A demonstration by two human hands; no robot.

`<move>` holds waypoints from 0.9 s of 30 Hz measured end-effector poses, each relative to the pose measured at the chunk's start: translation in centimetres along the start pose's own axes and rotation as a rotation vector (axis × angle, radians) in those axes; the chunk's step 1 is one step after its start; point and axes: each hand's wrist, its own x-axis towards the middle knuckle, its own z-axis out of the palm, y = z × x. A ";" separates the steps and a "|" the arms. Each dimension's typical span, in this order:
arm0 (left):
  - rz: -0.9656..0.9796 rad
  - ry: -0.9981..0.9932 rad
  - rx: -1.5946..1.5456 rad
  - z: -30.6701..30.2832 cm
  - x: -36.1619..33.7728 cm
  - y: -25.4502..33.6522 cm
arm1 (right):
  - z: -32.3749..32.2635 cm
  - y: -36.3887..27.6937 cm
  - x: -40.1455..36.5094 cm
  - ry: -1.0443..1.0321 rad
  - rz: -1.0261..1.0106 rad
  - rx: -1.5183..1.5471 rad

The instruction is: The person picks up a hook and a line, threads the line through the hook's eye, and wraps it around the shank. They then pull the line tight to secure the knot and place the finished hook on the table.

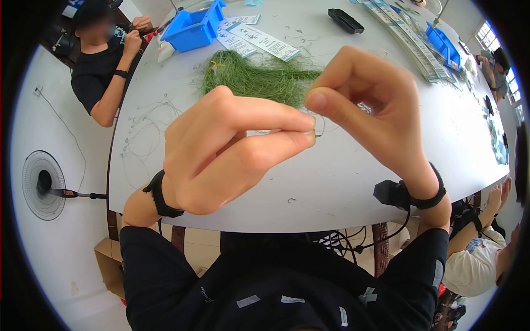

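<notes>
My left hand is raised over the white table, thumb and fingers pinched on a tiny dark hook whose tip shows at the fingertips. Close on its right, my right hand pinches thumb against forefinger; a thin line seems to curve between the two hands, but what the right fingertips hold is too small to tell. Behind both hands lies a bundle of green line, tied with something yellow at its left end. A single small hook rests on the table near the front edge.
Printed cards and a blue bin stand beyond the green bundle. A black tray, long card strips and another blue bin are farther back. Loose clear line lies left. Other people sit at both sides.
</notes>
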 end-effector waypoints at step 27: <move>-0.163 -0.074 -0.289 0.2 1.4 -0.6 | -1.7 4.6 3.0 0.270 -0.255 -0.069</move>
